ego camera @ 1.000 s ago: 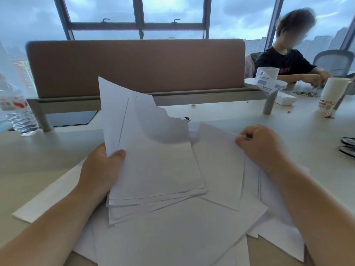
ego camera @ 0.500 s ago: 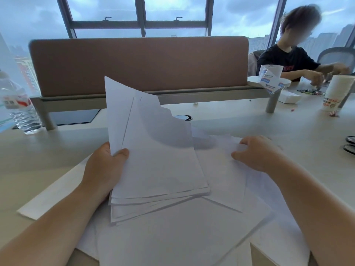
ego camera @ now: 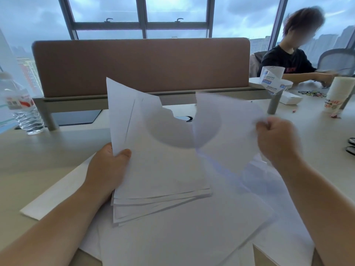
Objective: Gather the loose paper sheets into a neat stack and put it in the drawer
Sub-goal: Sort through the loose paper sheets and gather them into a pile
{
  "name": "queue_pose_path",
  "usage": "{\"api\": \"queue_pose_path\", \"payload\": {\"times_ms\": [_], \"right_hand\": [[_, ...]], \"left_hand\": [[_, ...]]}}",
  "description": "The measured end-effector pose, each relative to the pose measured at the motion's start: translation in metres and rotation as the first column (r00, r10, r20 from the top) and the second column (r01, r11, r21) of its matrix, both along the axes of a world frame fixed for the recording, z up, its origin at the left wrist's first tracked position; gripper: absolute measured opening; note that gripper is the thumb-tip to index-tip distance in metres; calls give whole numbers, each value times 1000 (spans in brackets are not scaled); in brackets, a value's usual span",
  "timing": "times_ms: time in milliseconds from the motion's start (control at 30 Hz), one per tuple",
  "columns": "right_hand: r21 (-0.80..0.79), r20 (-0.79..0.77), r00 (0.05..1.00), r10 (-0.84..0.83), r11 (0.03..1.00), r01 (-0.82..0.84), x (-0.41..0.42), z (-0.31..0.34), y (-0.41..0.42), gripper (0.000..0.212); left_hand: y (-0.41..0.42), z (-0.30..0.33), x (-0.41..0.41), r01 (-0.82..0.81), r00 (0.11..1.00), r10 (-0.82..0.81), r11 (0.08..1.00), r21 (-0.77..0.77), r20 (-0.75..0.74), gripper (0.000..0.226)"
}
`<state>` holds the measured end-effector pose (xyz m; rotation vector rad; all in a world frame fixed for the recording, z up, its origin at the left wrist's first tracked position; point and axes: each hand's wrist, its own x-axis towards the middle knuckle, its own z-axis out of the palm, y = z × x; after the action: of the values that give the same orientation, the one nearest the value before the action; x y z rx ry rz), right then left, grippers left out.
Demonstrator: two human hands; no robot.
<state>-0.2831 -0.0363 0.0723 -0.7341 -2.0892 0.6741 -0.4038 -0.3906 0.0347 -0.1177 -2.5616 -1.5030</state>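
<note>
My left hand (ego camera: 109, 167) grips a fanned bundle of white paper sheets (ego camera: 153, 160) by its left edge, thumb on top, tilted up above the desk. My right hand (ego camera: 276, 139) pinches the right edge of a single white sheet (ego camera: 228, 131) lifted off the desk; it is blurred with motion and its left edge overlaps the bundle. More loose sheets (ego camera: 182, 237) lie spread on the desk under both hands. No drawer is in view.
A brown divider panel (ego camera: 142, 66) stands across the desk behind the papers. A water bottle (ego camera: 21, 110) is at far left. At right are a paper cup (ego camera: 338, 95), a white box (ego camera: 290, 98) and a seated person (ego camera: 288, 58). Black glasses (ego camera: 350, 145) lie at the right edge.
My right hand has lifted a single sheet off the desk pile and swung it up toward the bundle. My left hand keeps holding the bundle in about the same place.
</note>
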Motion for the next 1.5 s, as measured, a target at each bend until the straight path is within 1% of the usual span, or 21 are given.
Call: {"api": "queue_pose_path", "payload": {"times_ms": [100,200,300,367,467,533,567,600,633,700,767,800,867,1000,1100,1200,1267,1300,1333,1400,1500], "right_hand": [[58,-266,964,5,998,11,7,9,-10,27],[302,-308,920,242,942,-147,4,5,-32,24],[472,-81,810,581,738,-483,-3,-11,-59,25],[471,135,720,681,595,-651,-7,-22,-77,28],[256,468,487,737,414,-873,-8,-34,-95,49],[36,525,319,789,353,-935,-5,-37,-98,65],[-41,449,305,840,361,-932,-4,-35,-98,66],[-90,350,365,863,418,-904,-4,-32,-96,62],[-114,287,484,827,531,-840,-5,-29,-93,57],[-108,407,694,594,785,-610,-10,-24,-84,59],[-122,587,698,410,897,-424,-12,-26,-74,65],[-138,613,684,396,906,-400,-13,-27,-71,68],[-245,526,701,482,875,-418,-11,-30,-67,73],[-607,142,714,685,630,-484,-12,-31,-70,76],[-643,67,665,744,542,-542,-14,-36,-72,59],[-608,32,703,710,572,-550,-16,-33,-66,40],[-400,214,821,529,815,-420,-17,-30,-51,35],[-241,366,841,399,913,-328,-17,-28,-42,41],[-121,512,812,282,959,-257,-16,-25,-33,54],[-76,707,684,180,981,-180,-9,-21,-20,75],[-85,788,590,177,980,-180,-5,-19,-13,80]], "left_hand": [[0,0,0,8,1000,-8,1000,29,18,14],[1,0,1,28,999,-29,999,41,35,15],[1,1,2,52,997,-54,998,42,55,16],[1,1,2,78,995,-79,997,22,58,14],[3,3,4,95,994,-94,995,-24,56,14],[4,4,5,107,992,-105,994,-20,64,14],[4,4,5,109,992,-108,994,-20,66,15],[4,4,4,109,992,-107,994,-20,68,15],[4,5,4,107,992,-106,994,-17,67,15],[3,5,5,106,992,-106,994,-3,66,14],[2,5,6,104,992,-105,994,19,74,14],[2,5,6,102,991,-104,994,22,80,14],[1,6,7,104,991,-105,994,16,84,12],[4,7,13,139,988,-139,990,7,64,12],[2,8,14,190,980,-186,980,-63,63,16],[1,7,11,175,983,-169,979,-100,70,20],[0,6,7,113,993,-110,991,-64,42,19],[-1,6,6,67,997,-66,997,-35,27,18],[-2,5,4,20,1000,-20,1000,-4,16,17],[-3,4,1,-46,999,45,997,60,11,20],[-2,3,0,-62,998,61,994,87,21,23]]}}
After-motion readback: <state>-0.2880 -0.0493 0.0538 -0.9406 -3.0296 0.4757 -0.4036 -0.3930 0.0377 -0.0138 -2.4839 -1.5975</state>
